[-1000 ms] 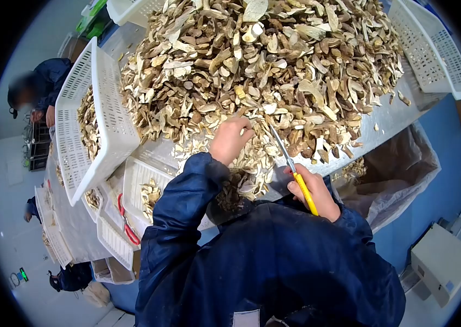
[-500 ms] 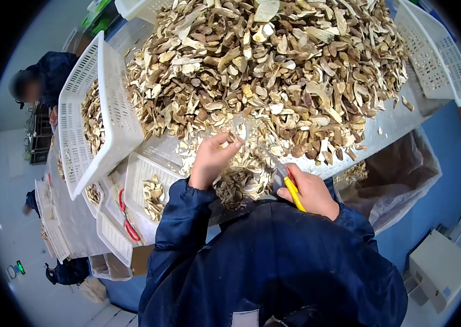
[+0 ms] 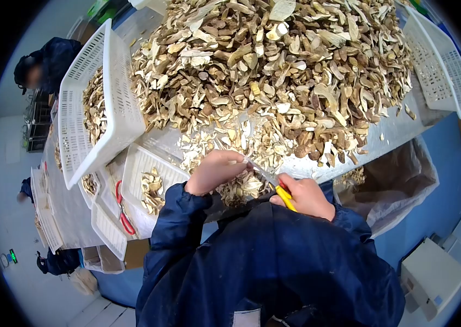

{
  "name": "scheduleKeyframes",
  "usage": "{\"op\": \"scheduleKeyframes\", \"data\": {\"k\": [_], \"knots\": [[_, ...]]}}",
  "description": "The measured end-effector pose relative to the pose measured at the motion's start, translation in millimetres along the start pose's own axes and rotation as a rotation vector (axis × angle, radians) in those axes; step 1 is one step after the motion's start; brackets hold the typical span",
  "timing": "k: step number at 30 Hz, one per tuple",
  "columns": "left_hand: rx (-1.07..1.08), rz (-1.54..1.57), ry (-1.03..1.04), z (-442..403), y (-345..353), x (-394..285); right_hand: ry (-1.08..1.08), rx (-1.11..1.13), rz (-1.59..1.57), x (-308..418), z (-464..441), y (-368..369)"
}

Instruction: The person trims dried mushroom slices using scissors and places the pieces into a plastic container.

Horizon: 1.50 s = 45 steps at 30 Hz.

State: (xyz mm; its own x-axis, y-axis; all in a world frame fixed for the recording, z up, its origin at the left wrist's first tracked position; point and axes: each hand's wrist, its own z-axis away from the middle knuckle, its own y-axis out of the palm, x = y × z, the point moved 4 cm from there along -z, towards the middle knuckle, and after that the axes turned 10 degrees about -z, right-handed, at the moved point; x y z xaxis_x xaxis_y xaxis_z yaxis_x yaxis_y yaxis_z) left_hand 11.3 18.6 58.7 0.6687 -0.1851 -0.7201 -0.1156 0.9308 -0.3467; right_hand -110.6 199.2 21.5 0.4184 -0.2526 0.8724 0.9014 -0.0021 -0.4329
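Observation:
My left hand is closed in a pinch on a small dried mushroom slice, mostly covered by the fingers. The blade tip of a knife meets the slice at those fingertips. My right hand is wrapped round the knife's yellow and red handle. Below both hands, at the table's near edge, lies a small heap of dark and pale trimmings. Just beyond them a large pile of dried mushroom slices covers much of the metal table.
At left a white slatted basket holds slices, beside a shallow white tray with a few more. Red-handled scissors lie left of it. A lined bin stands at right below another white basket. Co-workers are at far left.
My left hand has come down and right, toward me, bringing the slice to the blade. My right hand has shifted slightly down, and the knife now points at the left fingertips.

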Motion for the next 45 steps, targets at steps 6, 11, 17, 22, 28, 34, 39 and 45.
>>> {"op": "scheduleKeyframes", "data": {"k": [6, 11, 17, 22, 28, 34, 39, 45], "knots": [[-0.551, -0.109, -0.233, 68.9, -57.3, 86.7, -0.001, 0.02, -0.04, -3.2, 2.1, -0.3], [-0.889, -0.746, -0.151, 94.0, -81.7, 130.5, 0.063, -0.176, -0.187, -12.8, 13.9, -8.9], [-0.62, -0.477, 0.598, -23.1, 7.5, 1.3, 0.09, -0.492, -0.525, -26.3, 39.3, -25.7], [-0.567, -0.599, 0.551, -94.7, 58.8, -54.6, 0.136, -0.587, -0.638, -31.7, 61.0, -30.1], [-0.431, -0.253, 0.398, -99.3, 26.6, -34.8, 0.155, -0.559, -0.682, -33.8, 61.1, -29.7], [0.229, 1.195, 0.35, -68.5, 22.5, 6.7, 0.169, -0.374, -0.624, -26.2, 33.9, -23.5], [0.159, 1.256, 0.317, -51.4, 19.0, 10.9, 0.103, -0.318, -0.458, -13.3, 21.7, -25.6], [0.052, 0.972, 0.372, -57.1, 6.9, 16.0, 0.086, -0.463, -0.552, -25.0, 31.4, -24.6]]}}
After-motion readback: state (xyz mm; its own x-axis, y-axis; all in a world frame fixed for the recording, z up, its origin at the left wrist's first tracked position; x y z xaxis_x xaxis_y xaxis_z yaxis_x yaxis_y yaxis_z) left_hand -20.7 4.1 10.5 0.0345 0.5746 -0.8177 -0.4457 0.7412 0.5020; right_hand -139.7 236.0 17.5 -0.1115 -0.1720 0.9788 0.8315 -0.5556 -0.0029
